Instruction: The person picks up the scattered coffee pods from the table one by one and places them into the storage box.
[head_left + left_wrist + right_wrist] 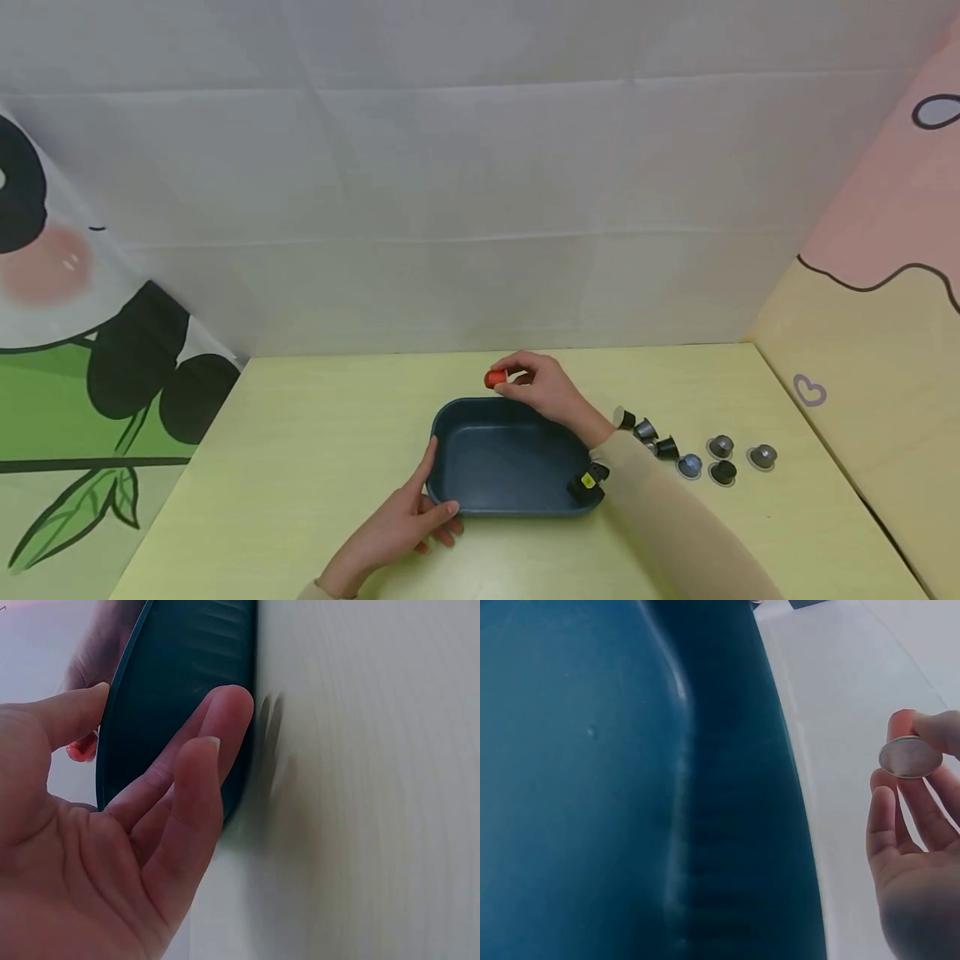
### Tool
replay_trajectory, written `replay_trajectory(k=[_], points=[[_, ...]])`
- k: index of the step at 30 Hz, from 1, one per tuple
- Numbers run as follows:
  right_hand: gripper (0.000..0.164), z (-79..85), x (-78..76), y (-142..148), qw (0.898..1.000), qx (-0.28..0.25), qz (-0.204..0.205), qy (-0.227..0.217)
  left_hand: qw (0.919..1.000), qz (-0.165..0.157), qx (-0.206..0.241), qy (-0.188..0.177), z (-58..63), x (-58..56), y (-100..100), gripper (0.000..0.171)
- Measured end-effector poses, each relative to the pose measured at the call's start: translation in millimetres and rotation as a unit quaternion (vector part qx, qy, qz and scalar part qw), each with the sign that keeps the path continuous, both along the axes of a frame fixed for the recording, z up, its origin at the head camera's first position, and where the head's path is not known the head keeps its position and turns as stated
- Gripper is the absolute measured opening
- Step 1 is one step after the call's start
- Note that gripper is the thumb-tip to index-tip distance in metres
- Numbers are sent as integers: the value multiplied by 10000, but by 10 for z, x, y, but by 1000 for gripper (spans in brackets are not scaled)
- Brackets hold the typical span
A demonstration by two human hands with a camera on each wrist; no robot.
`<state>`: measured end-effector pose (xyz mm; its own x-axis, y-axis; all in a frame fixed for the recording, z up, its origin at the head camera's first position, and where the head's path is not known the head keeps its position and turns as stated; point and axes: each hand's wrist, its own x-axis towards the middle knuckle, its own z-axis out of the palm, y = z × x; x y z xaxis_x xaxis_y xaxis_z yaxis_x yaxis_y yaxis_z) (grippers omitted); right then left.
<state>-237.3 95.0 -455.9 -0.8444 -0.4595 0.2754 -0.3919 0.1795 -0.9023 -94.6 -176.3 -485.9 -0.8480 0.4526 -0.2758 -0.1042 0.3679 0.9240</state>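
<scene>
A red coffee capsule [495, 378] is pinched between the thumb and fingers of my right hand [542, 390], just beyond the far rim of a dark blue tray [510, 467]. In the right wrist view, the silvery lid [911, 757] of that capsule faces the camera. My left hand [408, 515] touches the tray's near left corner, with one finger along its left side. The left wrist view shows a fingertip at the rim and other loosely bent fingers [199, 780] in front of the outer wall. Part of the tray's right side is hidden by the right wrist and its camera.
Several dark, grey and blue coffee capsules [689, 466] lie on the pale yellow table [315, 433] right of the tray, partly beside the right sleeve. A white cloth wall [465, 208] closes off the back, and printed panels [862, 367] stand at both sides.
</scene>
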Motion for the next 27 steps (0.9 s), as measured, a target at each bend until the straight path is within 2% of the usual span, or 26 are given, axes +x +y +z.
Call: replay_trajectory(k=[13, 27], points=[[29, -135, 12, -76, 9966, 274, 668, -392, 10000, -19, 11, -7, -2, -6, 5, 93], [27, -188, 32, -134, 9909, 937, 956, 122, 10000, -25, 9, -30, -10, -9, 3, 94]])
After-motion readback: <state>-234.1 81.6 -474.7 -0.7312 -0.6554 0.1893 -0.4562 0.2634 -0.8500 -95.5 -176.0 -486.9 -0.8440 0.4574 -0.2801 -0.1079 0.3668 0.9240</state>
